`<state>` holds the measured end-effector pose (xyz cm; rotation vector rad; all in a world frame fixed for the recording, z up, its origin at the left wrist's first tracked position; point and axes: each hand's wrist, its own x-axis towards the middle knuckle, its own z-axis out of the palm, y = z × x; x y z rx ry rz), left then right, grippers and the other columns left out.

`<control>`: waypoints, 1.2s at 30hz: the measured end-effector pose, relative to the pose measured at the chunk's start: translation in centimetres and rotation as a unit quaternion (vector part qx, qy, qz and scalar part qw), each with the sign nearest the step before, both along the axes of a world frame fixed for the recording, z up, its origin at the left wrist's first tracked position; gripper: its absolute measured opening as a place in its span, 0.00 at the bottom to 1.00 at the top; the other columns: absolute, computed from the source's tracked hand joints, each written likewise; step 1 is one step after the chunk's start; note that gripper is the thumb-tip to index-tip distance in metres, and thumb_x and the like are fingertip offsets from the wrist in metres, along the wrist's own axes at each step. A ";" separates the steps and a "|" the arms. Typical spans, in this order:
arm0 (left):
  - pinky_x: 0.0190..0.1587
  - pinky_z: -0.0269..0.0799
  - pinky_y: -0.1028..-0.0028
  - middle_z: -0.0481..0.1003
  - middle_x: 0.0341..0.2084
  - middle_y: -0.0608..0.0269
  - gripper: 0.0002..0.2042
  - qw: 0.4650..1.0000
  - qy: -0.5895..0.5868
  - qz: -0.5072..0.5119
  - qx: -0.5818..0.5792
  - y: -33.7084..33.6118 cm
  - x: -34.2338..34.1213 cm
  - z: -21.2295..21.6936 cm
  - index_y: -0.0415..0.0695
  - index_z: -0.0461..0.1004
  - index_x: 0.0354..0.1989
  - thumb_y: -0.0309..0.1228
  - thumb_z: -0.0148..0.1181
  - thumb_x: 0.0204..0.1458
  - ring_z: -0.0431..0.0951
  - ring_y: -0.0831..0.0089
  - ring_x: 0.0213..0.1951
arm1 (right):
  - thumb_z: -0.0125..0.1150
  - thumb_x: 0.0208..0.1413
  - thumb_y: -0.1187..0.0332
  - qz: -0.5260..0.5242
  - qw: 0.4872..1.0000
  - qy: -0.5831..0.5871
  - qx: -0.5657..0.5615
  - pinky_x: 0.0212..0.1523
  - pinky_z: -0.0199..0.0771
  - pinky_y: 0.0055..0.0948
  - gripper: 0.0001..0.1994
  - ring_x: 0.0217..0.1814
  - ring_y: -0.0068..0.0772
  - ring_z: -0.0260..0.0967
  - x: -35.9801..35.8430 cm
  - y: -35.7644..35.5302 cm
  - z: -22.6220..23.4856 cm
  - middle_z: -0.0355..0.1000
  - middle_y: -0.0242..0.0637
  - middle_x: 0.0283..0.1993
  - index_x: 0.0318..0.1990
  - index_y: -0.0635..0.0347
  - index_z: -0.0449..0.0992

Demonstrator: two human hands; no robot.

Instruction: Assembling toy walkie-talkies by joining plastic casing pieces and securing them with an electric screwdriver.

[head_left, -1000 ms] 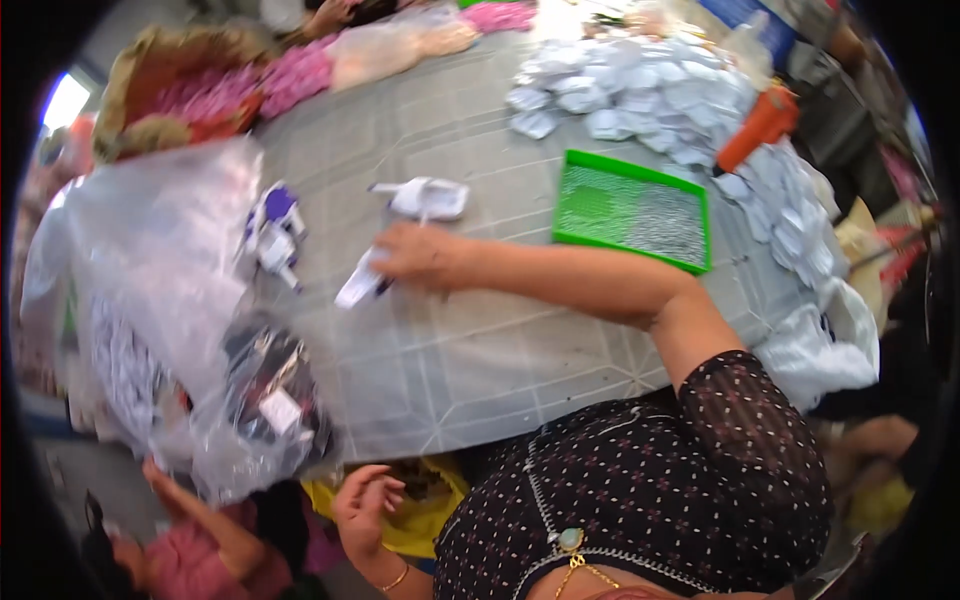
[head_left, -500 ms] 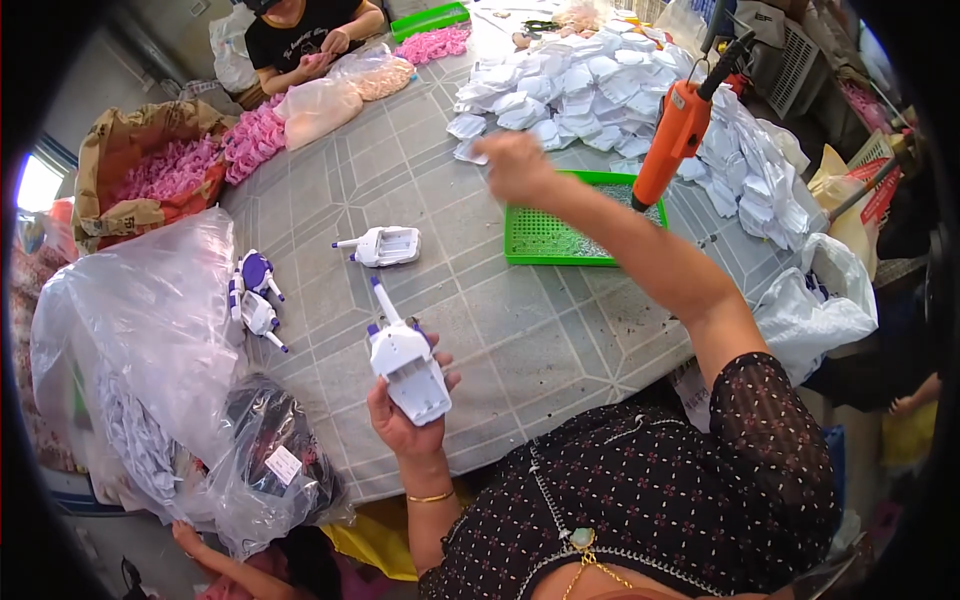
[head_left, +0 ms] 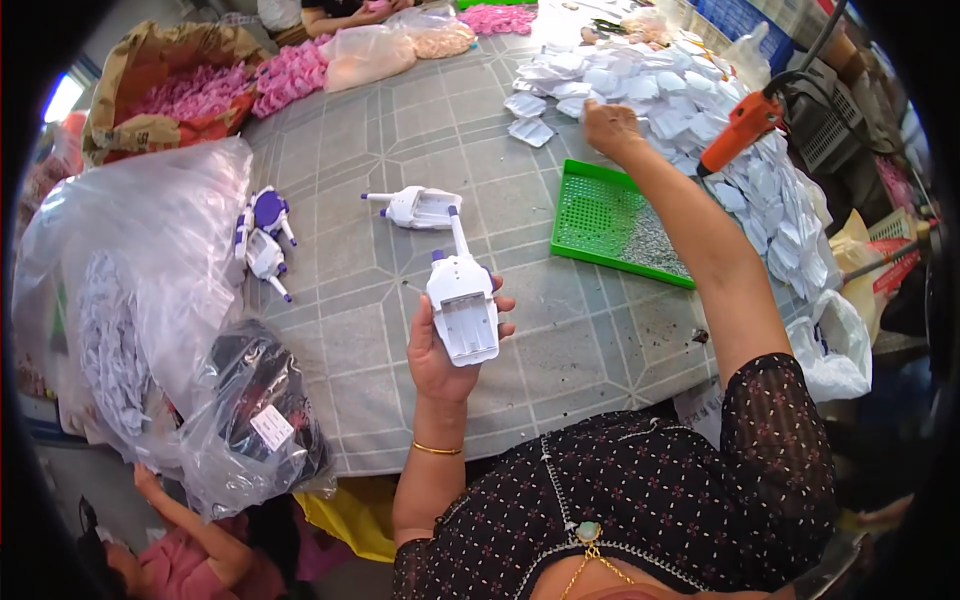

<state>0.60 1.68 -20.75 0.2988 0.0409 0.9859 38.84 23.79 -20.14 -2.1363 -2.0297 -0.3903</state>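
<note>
My left hand [head_left: 446, 362] is closed round a white plastic toy [head_left: 464, 318] shaped like a walkie-talkie, with a purple-tipped antenna and an uncovered battery compartment facing up. Another toy of this kind [head_left: 424, 208] lies just beyond it on the table. My right hand [head_left: 612, 128] reaches to the near edge of a pile of flat white plastic pieces [head_left: 660, 85]. Its fingers are curled; whatever they may hold cannot be made out. Two loose white pieces lie left of that hand, one of them a flat white piece [head_left: 531, 131].
A green tray [head_left: 600, 262] with small metal parts sits beneath my right forearm. An orange electric screwdriver [head_left: 742, 130] hangs over the pile. White-and-purple toys [head_left: 266, 235] lie by a large clear plastic bag [head_left: 165, 215]. Pink parts fill a paper sack [head_left: 130, 70]. Another person [head_left: 175, 545] is at lower left.
The view has shifted. My right hand has moved farther right along the pile's edge. My left hand still holds the toy, now more upright, nearer the other toy.
</note>
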 end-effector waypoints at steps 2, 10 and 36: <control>0.55 0.76 0.45 0.66 0.62 0.39 0.31 0.999 0.033 0.029 -0.010 0.1 0.5 0.3 0.42 0.56 0.71 0.51 0.43 0.67 0.70 0.41 0.60 | 0.50 0.58 0.67 -0.001 0.999 0.029 0.035 0.43 0.76 0.55 0.10 0.38 0.60 0.78 0.7 -0.1 0.2 0.79 0.54 0.36 0.43 0.61 0.73; 0.65 0.66 0.48 0.67 0.63 0.56 0.25 0.987 0.073 0.125 -0.069 -0.3 -0.5 -1.2 0.46 0.59 0.69 0.46 0.46 0.68 0.68 0.54 0.65 | 0.60 0.48 0.82 0.490 0.826 0.152 0.235 0.28 0.75 0.37 0.18 0.32 0.42 0.77 -17.8 -15.7 4.2 0.79 0.43 0.40 0.50 0.65 0.76; 0.66 0.65 0.62 0.69 0.62 0.57 0.29 0.985 0.102 0.141 0.004 -0.8 -1.5 0.0 0.42 0.59 0.69 0.46 0.54 0.65 0.69 0.66 0.63 | 0.67 0.51 0.48 0.555 0.818 0.130 0.077 0.54 0.70 0.39 0.34 0.62 0.45 0.70 -19.7 -21.0 5.2 0.68 0.47 0.66 0.63 0.53 0.68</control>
